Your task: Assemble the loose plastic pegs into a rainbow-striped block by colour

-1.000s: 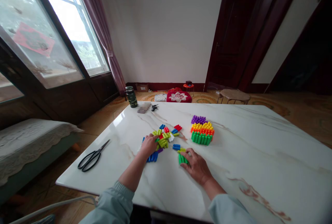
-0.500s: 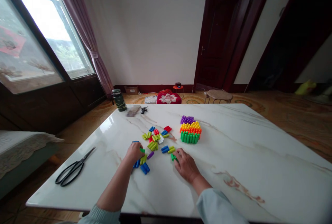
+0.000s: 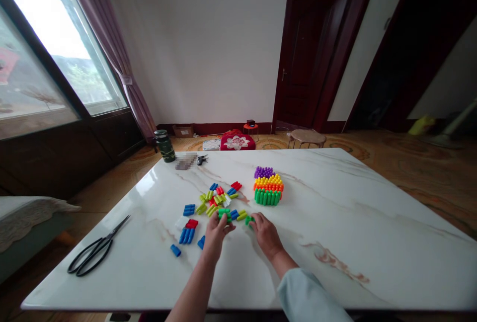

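Note:
Slightly left of the table's middle, my left hand is closed around a green plastic building block made of joined rounded pegs. To its right, my right hand pinches another green block, partly covered by the fingers. A blue block and a lime-green block lie between and just beyond the hands. Behind the left hand spreads a loose pile of lime, red, white and blue blocks. Standing beyond my right hand are grouped rows of green, orange, yellow and purple blocks.
Black-handled scissors lie at the table's left. Several blue blocks sit left of my left hand. A dark green flask and small black clippers are at the far left edge of the marble-patterned table.
My left hand has moved right, carrying a green block towards my right hand and uncovering blue, red and white blocks. My right hand stays near its place. The view has shifted slightly.

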`<state>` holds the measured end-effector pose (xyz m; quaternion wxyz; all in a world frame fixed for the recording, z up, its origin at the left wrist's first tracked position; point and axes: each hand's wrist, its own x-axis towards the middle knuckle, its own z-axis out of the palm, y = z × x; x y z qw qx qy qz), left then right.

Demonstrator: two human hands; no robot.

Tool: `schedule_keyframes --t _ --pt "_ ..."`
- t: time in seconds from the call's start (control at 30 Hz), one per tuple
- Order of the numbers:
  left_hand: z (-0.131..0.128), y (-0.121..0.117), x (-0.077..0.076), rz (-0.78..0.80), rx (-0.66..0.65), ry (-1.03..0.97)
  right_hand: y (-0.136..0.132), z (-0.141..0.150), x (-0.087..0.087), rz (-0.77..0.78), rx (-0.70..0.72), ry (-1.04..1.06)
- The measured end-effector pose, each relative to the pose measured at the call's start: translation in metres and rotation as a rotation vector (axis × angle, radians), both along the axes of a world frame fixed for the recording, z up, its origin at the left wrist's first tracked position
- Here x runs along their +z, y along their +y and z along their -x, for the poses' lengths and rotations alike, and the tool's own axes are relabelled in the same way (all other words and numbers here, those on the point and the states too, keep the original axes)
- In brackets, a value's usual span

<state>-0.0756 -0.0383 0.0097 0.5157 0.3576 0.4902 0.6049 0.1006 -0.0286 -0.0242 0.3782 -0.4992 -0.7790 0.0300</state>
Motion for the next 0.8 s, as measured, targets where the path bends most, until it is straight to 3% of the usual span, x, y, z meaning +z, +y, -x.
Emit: schedule_keyframes --t 0.13,0.3,0.37,0.5,0.63,0.8 --pt "-0.025 -0.001 -0.028 -0.013 -0.002 -0.130 0.007 -0.004 -0.001 0.091 -0.034 0.320" --pt "-0.021 0.000 -0.029 -0.027 -0.075 -0.165 0.011 0.000 0.010 0.502 -0.188 1.081" --pt "-0.021 -0.001 -0.027 -0.028 -0.084 -0.138 0.007 0.005 0.013 0.586 -0.165 1.268" --pt "-0.025 -0.003 -0.022 0.000 -0.095 -0.080 -0.003 0.015 0.012 0.557 -0.059 1.280" --pt "-0.026 -0.005 -0.019 0.008 -0.106 -0.044 -0.010 0.015 0.009 0.488 -0.051 1.247" --pt "-0.026 -0.004 -0.019 -0.103 -0.107 -0.127 -0.019 0.017 0.015 0.464 0.035 1.105"
